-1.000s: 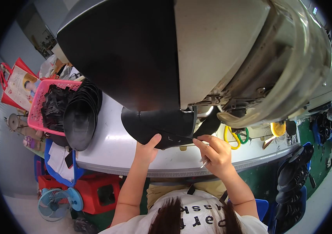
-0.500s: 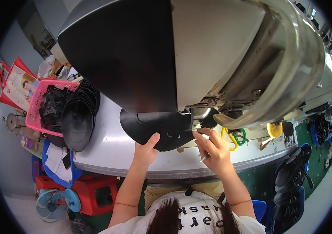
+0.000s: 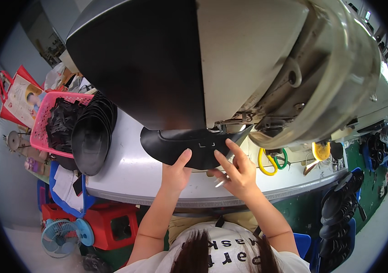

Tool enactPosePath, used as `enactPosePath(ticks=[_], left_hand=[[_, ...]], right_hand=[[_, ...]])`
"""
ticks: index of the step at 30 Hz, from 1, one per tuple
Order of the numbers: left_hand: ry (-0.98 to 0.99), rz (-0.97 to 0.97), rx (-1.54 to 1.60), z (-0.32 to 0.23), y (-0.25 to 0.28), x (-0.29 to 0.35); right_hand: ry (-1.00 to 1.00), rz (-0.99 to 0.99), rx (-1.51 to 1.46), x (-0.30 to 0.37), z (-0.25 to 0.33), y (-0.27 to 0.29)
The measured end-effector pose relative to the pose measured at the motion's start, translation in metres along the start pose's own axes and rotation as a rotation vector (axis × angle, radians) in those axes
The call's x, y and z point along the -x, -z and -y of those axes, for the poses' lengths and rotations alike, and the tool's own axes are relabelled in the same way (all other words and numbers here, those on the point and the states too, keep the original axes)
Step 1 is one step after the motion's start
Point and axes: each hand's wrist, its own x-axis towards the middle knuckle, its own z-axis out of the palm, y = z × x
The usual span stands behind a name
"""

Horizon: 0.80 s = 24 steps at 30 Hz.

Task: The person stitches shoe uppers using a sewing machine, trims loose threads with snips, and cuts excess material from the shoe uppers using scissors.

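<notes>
A curved black leather-like panel [image 3: 175, 148] with small pale corner marks lies under the head of a sewing machine [image 3: 248, 59]. My left hand [image 3: 175, 175] grips its near edge, thumb on top and the other fingers hidden beneath. On the panel's right part rest the thumb and forefinger of my right hand [image 3: 237, 173], spread apart. Tucked in that hand's lower fingers is a slim pale tool [image 3: 221, 183], its kind unclear. The machine head hides the panel's far edge and the needle area.
Left on the white table [image 3: 125, 177] stand a stack of black oval panels [image 3: 91, 145] and a pink basket [image 3: 39, 129] of black strips. Scissors with yellow and green handles [image 3: 267, 162] lie right of my right hand. A blue fan [image 3: 62, 239] stands below left.
The panel has turned slightly, its right end rising toward the machine. My right hand has moved left from the panel's edge, its pinch opening onto the panel. My left hand has shifted slightly right.
</notes>
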Motion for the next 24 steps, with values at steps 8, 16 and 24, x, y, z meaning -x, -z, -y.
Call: enactPosePath(ticks=[8,16,24], left_hand=[[0.016,-0.057,0.019,0.007,-0.001,0.011],[0.361,-0.011,0.388,-0.014,0.032,-0.005],[0.152,0.12,-0.059,-0.022,0.039,0.027]], right_hand=[[0.037,-0.079,0.041,-0.008,-0.006,0.001],[0.036,-0.091,-0.018,-0.015,-0.007,0.011],[0.01,-0.074,0.023,-0.013,-0.006,0.021]])
